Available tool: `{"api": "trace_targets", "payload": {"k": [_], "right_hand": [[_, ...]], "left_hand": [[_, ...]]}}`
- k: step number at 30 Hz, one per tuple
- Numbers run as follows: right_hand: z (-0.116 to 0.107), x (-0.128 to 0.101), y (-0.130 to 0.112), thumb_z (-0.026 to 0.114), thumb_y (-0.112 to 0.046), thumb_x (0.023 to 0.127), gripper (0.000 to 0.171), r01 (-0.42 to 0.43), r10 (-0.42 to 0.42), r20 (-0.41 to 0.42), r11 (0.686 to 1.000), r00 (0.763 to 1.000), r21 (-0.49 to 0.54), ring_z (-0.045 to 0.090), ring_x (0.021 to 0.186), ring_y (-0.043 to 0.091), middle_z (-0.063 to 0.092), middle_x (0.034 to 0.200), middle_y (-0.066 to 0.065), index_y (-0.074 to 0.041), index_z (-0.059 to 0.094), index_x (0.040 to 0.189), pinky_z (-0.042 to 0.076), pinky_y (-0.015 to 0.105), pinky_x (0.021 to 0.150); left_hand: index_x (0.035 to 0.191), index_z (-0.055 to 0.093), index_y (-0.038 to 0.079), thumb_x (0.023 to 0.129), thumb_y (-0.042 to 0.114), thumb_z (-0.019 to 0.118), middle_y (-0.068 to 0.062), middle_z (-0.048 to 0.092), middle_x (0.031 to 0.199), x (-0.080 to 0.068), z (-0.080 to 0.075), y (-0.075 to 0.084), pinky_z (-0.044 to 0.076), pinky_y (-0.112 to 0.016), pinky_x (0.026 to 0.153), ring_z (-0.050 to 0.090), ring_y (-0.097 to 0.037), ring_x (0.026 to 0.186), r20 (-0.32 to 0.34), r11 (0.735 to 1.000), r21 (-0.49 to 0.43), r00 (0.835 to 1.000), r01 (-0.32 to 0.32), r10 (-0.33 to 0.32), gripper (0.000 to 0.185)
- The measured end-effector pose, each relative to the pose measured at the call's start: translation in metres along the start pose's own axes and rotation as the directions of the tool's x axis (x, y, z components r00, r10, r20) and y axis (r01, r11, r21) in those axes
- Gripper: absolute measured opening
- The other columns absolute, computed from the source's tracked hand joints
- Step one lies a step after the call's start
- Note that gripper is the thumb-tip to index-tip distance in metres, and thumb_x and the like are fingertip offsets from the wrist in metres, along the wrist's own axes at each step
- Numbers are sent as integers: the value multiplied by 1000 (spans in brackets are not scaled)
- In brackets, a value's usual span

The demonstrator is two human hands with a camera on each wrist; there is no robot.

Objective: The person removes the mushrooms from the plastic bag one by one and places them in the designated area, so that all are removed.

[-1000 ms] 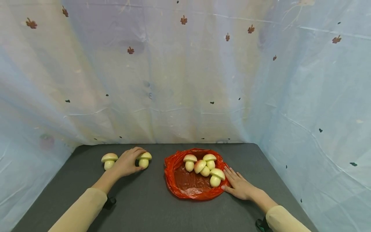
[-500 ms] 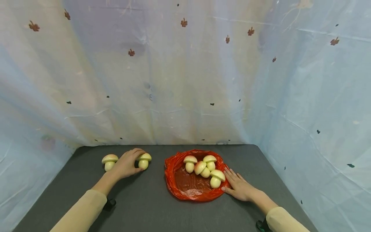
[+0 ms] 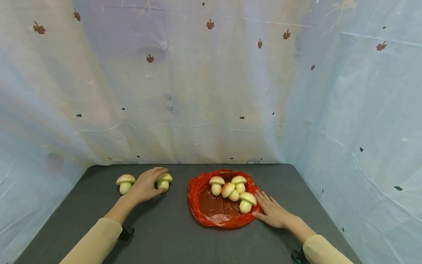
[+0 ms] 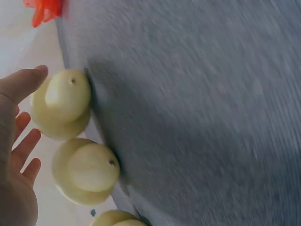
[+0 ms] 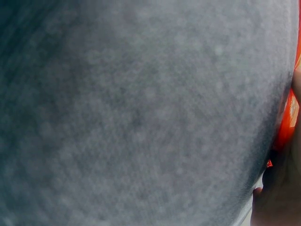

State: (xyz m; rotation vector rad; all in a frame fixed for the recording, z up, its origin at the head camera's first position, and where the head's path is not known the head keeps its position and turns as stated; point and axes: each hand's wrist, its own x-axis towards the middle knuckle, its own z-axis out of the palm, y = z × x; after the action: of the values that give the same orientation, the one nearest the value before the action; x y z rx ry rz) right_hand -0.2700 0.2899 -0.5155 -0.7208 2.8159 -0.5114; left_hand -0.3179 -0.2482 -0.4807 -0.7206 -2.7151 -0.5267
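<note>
1. While the right grip (image 3: 271, 213) rests, fingers straight, on the right edge of the red bag (image 3: 193, 194), the left grip (image 3: 145, 186) seems to be reaching for the nearest mushroom (image 3: 163, 184) left of that bag.
2. Its thumb and fingers stand apart; contact is unclear.
3. The next move likely calls for a pinch.

On the flat dark-grey table (image 3: 174, 234), the open round red plastic bag (image 3: 194, 205) has four yellow round-capped mushrooms (image 3: 216, 186) inside, towards its back and right. Left of it more mushrooms (image 3: 125, 184) lie in a row, apparently three, the middle one (image 4: 89, 167) behind the left hand (image 3: 145, 187).
</note>
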Motion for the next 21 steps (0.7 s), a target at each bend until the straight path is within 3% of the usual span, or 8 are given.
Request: {"api": "trace_targets", "payload": {"k": [5, 12, 21], "right_hand": [[0, 1, 1, 49, -63, 104, 91, -14, 14, 8, 1000, 1000, 0, 11, 158, 43, 15, 172, 19, -1, 22, 165, 12, 67, 122], [0, 2, 3, 48, -64, 104, 90, -7, 7, 3, 1000, 1000, -6, 10, 158, 41, 14, 172, 17, -3, 22, 165, 11, 66, 123], [4, 3, 7, 49, -63, 103, 90, -4, 4, -1, 1000, 1000, -13, 12, 158, 40, 16, 172, 16, -3, 23, 165, 12, 66, 123]], "left_hand": [[149, 55, 7, 92, 22, 82, -17, 55, 147, 4, 1, 15, 47, -65, 103, 58, -43, 128, -73, 997, -71, 997, -17, 12, 66], [150, 54, 8, 94, 17, 80, -15, 55, 146, 12, 9, 42, 51, -60, 98, 62, -38, 123, -169, 986, -133, 983, -101, 78, 62], [151, 54, 13, 97, 26, 77, -9, 55, 148, 25, 23, 81, 52, -53, 104, 59, -32, 131, -145, 972, -192, 983, -138, 111, 60]]}}
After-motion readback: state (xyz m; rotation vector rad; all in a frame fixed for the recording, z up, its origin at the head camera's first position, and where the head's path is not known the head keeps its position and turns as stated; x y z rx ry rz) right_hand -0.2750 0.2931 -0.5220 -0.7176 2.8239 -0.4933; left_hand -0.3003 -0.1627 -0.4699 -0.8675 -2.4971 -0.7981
